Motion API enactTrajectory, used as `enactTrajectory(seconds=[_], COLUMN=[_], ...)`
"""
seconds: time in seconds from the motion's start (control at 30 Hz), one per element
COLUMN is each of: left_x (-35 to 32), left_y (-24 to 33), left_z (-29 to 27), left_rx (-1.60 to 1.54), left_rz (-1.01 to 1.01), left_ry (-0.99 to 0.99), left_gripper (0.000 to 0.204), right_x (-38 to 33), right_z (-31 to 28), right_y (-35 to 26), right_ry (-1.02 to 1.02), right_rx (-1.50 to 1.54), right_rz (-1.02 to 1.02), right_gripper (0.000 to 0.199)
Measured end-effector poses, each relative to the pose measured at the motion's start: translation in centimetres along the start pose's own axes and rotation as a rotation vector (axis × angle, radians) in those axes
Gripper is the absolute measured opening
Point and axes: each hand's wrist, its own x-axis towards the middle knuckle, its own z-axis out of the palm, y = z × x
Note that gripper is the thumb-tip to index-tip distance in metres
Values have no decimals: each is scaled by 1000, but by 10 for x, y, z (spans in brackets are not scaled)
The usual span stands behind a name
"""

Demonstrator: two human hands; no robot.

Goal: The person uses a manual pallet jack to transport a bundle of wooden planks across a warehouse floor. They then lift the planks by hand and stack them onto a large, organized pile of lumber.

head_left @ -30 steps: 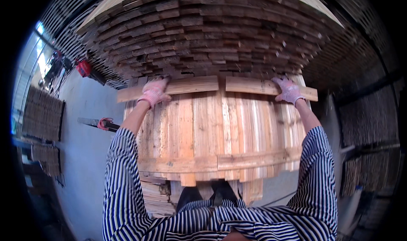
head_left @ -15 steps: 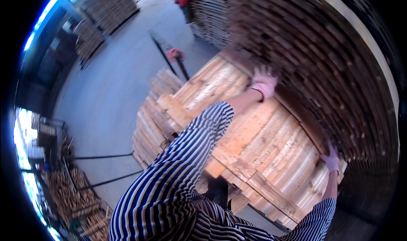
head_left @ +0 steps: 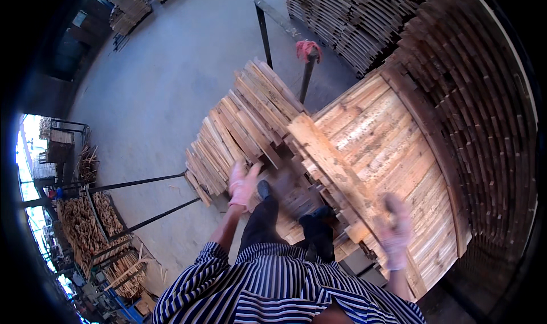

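Note:
My left hand (head_left: 243, 185), in a pale pinkish glove, is held with its fingers apart beside the near ends of a stack of loose planks (head_left: 222, 136). Nothing is in it. My right hand (head_left: 395, 233), gloved too and blurred by motion, hovers over a bed of light boards laid side by side (head_left: 399, 136). Its fingers look spread, and I see nothing in them. One loose board (head_left: 330, 153) lies crosswise along the near edge of that bed. A darker strip (head_left: 427, 119) runs along the far edge.
Tall stacks of dark planks (head_left: 467, 113) rise at the right and far right. A post with red cloth on top (head_left: 308, 53) stands beyond the planks, near a metal frame (head_left: 263, 31). Two dark bars (head_left: 148, 179) reach left toward a rack of wood scraps (head_left: 85, 227).
Both hands have left the dark strip at the far edge of the boards. My left hand has swung left to the plank stack; my right has drawn back toward me. The view has turned.

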Motion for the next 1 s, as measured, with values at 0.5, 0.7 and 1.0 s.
enactTrajectory(seconds=[0.5, 0.7, 1.0], left_x=[55, 95, 260], left_y=[-356, -447, -596], left_z=[-11, 83, 180], left_rx=[-260, -389, -136], left_rz=[-844, -677, -667], left_ry=[-326, -133, -8], left_gripper=[63, 52, 96], right_x=[56, 102, 124], right_z=[502, 676, 785], right_y=[174, 299, 444], right_ry=[-690, -819, -727], right_rx=[288, -533, -716], right_rz=[719, 631, 770], right_gripper=[66, 87, 99])
